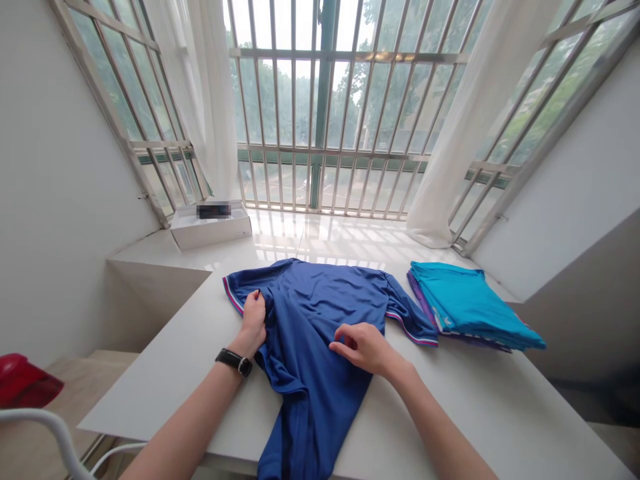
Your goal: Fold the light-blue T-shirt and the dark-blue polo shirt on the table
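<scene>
A dark blue short-sleeved shirt (320, 293) lies spread on the white table, its sleeve ends edged with white and reddish stripes. The lower part is bunched and hangs over the near table edge. My left hand (255, 317), with a black watch at the wrist, is closed around a fold of the shirt beside the left sleeve. Over the middle right of the shirt is my right hand (363, 347), fingers curled and the thumb apart from the index finger. No cloth shows between them; whether the hand touches the shirt is unclear.
Right of the shirt sits a stack of folded clothes (465, 300), turquoise on top with purple below. A white box (210, 227) rests on the window sill at the back left. Barred windows with white curtains (450, 147) stand behind. A red object (25, 380) is at the lower left.
</scene>
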`<state>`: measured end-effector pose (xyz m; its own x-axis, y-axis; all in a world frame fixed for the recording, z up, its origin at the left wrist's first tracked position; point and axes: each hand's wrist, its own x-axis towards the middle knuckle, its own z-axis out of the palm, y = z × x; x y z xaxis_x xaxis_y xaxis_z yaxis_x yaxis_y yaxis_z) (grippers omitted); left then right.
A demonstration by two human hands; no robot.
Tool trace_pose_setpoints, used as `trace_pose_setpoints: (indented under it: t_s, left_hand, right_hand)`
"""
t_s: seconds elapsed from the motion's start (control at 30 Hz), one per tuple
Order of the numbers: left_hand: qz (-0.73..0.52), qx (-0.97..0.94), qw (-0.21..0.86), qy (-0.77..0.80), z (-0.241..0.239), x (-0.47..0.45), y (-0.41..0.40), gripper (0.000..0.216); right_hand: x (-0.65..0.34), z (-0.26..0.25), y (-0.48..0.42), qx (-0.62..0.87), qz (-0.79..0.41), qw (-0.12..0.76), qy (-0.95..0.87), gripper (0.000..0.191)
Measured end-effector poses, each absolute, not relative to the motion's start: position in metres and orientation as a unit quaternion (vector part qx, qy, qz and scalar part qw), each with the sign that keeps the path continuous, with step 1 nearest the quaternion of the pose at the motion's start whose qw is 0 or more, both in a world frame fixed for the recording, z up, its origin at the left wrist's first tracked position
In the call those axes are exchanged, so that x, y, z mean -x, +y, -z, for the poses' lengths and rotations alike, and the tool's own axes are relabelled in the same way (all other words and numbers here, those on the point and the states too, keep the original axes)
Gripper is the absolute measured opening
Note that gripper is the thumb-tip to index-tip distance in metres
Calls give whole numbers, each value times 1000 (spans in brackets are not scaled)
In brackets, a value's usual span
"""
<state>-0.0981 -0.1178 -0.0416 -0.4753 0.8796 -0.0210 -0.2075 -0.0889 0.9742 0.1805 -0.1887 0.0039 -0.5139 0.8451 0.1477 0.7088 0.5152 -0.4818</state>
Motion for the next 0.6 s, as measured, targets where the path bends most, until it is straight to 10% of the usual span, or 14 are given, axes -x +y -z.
trace_pose_setpoints:
  t_s: [0.3, 0.6]
  left_hand:
    - [-576, -592, 158, 541, -11, 107, -167, 23]
    - [-240, -803, 231, 495, -3, 150, -253, 36]
  right_hand:
    - [-162, 12, -204, 429, -222, 187, -855, 22]
    - [-160, 19, -201, 499, -190, 214, -818, 34]
